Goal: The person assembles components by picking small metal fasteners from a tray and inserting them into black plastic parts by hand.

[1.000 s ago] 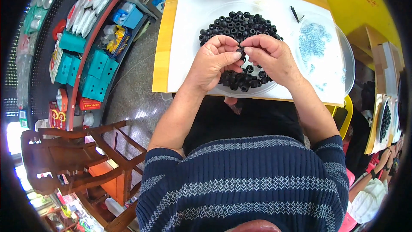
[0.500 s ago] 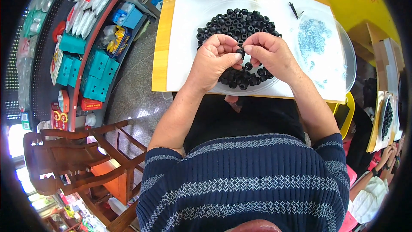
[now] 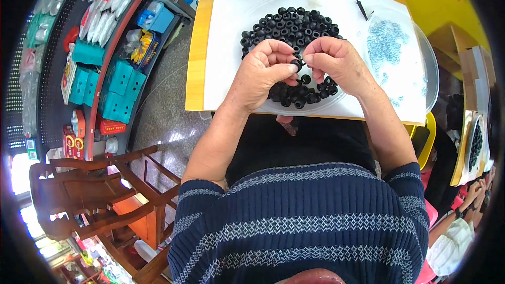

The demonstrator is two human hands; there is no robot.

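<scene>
My left hand (image 3: 265, 69) is closed, pinching a small round black bead-like part (image 3: 298, 65) between thumb and fingertips. Close beside it, my right hand (image 3: 336, 66) has its thumb and index finger pressed together at the edge of that part. Whatever sits in this right pinch is too small to make out. Under and around both hands, a clear round tray (image 3: 252, 8) holds a heap of black hollow parts (image 3: 286, 29), several with round openings showing. A smaller group of black parts (image 3: 299, 94) lies just below my fingers.
On the right of the white-covered table (image 3: 226, 73) a clear tray (image 3: 432, 81) holds tiny pale blue pieces (image 3: 386, 44). A thin black tool (image 3: 361, 9) lies above it. Shelves (image 3: 100, 84) and a wooden chair (image 3: 100, 189) stand left; another person's hands (image 3: 476, 194) show at right.
My right fingertips have drawn slightly right, opening a small gap from my left ones. The black part stays in my left pinch and shows more clearly.
</scene>
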